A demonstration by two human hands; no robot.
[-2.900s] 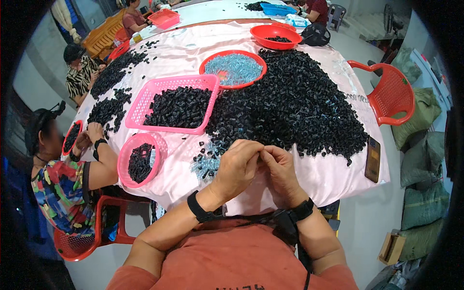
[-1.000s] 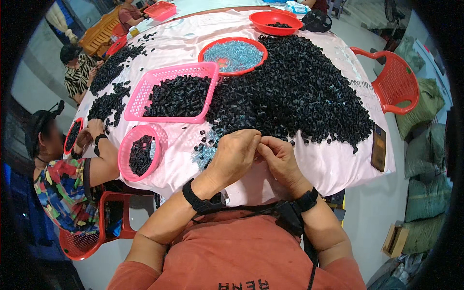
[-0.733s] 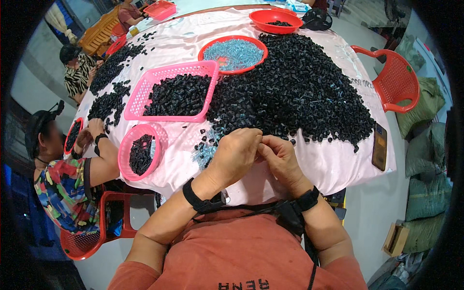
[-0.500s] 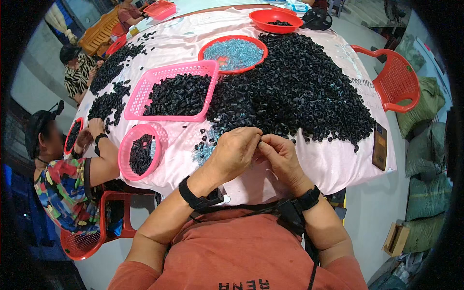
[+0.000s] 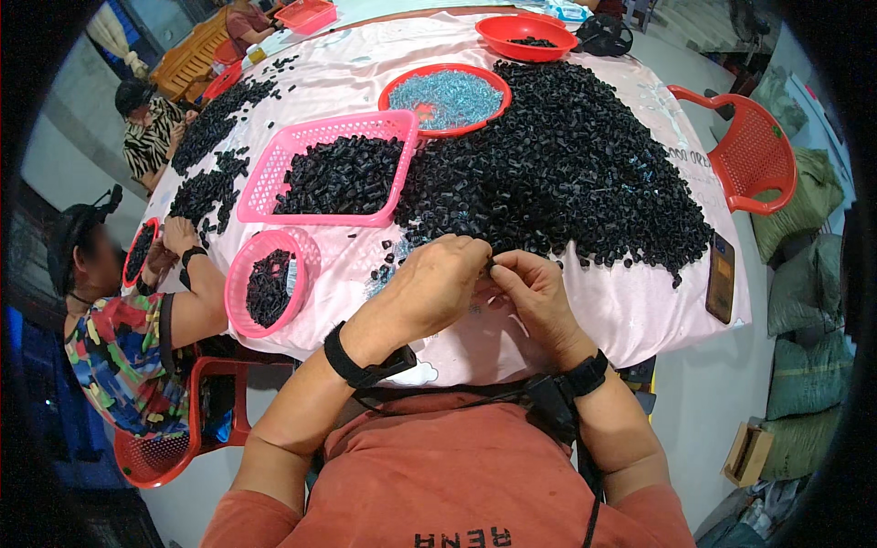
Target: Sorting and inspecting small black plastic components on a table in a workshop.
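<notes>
My left hand (image 5: 438, 279) and my right hand (image 5: 539, 294) meet at the near edge of a big heap of small black plastic pieces (image 5: 557, 164). Between their fingertips shows a bit of a small black plastic piece (image 5: 491, 263), pinched by my right thumb and forefinger. My left fingers are closed against it, and whatever else they hold is hidden behind the knuckles. Small clear bluish plastic pieces (image 5: 380, 277) lie scattered beside my left wrist. Left of that, a round pink basket (image 5: 239, 292) contains slim black pieces.
A rectangular pink basket (image 5: 320, 219) of black pieces and a red tray (image 5: 505, 108) of clear bluish pieces stand beyond my hands. A phone (image 5: 721, 279) lies at the table's right edge near a red chair (image 5: 754, 151). At left, a co-worker (image 5: 128, 365) handles black pieces.
My left hand and forearm have shifted slightly left, the wrist a little higher. The fingertips of both hands remain together. The whole view has moved very slightly.
</notes>
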